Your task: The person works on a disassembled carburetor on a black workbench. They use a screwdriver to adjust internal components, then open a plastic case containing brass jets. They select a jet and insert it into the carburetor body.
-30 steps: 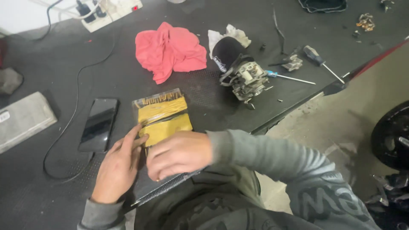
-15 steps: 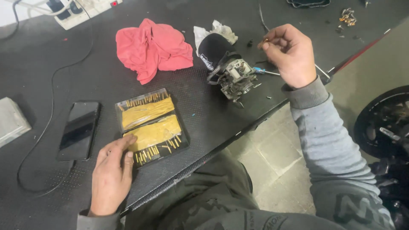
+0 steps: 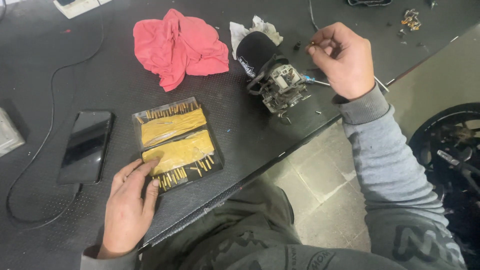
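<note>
1. Your left hand (image 3: pixel 131 210) lay flat on the black bench (image 3: pixel 60 65), fingers open and gripping nothing; the fingertips touched the near edge of the clear tray of small brass parts (image 3: pixel 176 142), in my judgement to steady it.
2. The tray sat just in front of you, its brass pieces in rows along yellow padding, a few loose at the near edge.
3. A dark phone (image 3: pixel 86 146) lay face up just left of the tray, apart from it, with a black cable (image 3: pixel 47 135) looping past.
4. The carburettor (image 3: pixel 274 80) lay on its side near the bench edge, a black cap at its far end, a crumpled white cloth (image 3: pixel 257 27) behind it.
5. Your right hand (image 3: pixel 342 60) was raised just right of the carburettor, thumb and forefinger pinched on a tiny brass piece (image 3: pixel 312 44); the other fingers were curled.
6. A red rag (image 3: pixel 180 46) lay bunched farther back.
</note>
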